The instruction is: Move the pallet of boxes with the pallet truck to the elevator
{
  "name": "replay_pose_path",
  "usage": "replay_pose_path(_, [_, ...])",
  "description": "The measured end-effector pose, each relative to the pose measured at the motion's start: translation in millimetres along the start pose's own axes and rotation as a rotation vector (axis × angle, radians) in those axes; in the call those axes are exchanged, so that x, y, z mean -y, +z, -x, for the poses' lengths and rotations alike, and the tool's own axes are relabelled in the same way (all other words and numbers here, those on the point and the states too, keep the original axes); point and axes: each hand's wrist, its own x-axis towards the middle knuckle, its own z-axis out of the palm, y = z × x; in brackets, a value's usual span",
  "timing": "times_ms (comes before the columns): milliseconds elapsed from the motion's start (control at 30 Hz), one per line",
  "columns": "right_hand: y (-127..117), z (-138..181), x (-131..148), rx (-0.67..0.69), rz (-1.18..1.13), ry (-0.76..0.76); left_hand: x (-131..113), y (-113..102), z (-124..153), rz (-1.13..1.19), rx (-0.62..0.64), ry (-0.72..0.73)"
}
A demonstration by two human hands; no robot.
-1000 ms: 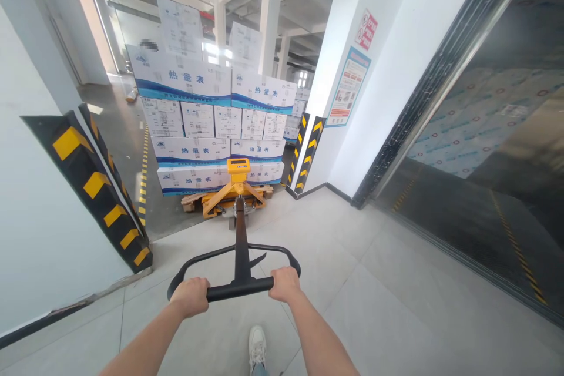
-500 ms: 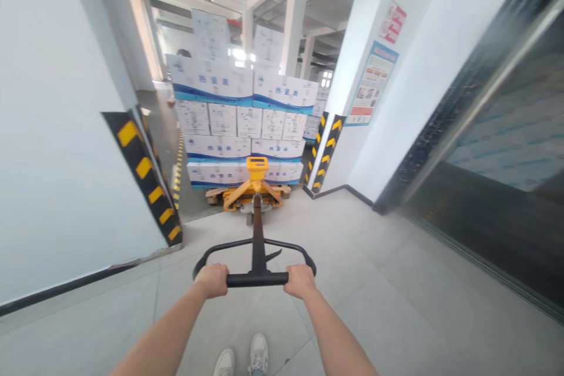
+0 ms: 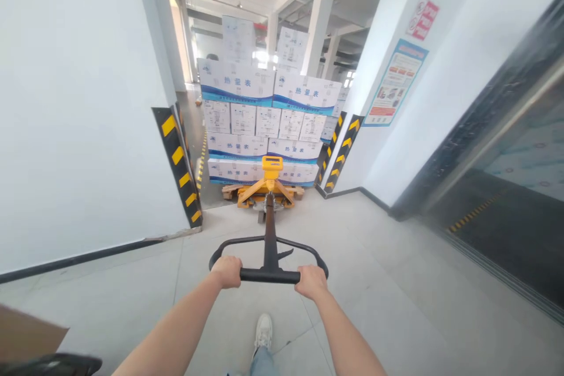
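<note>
Both my hands grip the black loop handle [image 3: 269, 275] of a yellow pallet jack [image 3: 267, 191]. My left hand [image 3: 226, 271] is wrapped round the left end of the crossbar, my right hand [image 3: 311, 281] round the right end. The black tiller runs from the handle down to the jack's yellow base. On the jack sits a wooden pallet stacked high with white and blue cartons [image 3: 264, 122], standing in the opening between two wall corners. My white shoe [image 3: 263, 332] shows below the handle.
Black and yellow striped guards cover the left wall corner [image 3: 180, 166] and the right corner [image 3: 339, 151]. A dark metal lift door [image 3: 506, 147] lines the right side. Posters [image 3: 393, 82] hang on the right wall. A brown carton corner [image 3: 26, 335] shows at bottom left.
The view has swung left and backed away: the pallet load and jack now sit farther right in the frame and look smaller. Both hands stay on the handle. A carton corner entered bottom left.
</note>
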Motion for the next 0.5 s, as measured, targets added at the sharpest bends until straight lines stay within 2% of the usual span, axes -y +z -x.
replay_pose_path(333, [18, 7, 11, -0.005, -0.025, 0.007, 15, 33, -7, -0.007, 0.029, -0.026])
replay_pose_path(500, [21, 14, -9, -0.012, -0.018, -0.02, -12, 30, 3, 0.002, -0.001, -0.042])
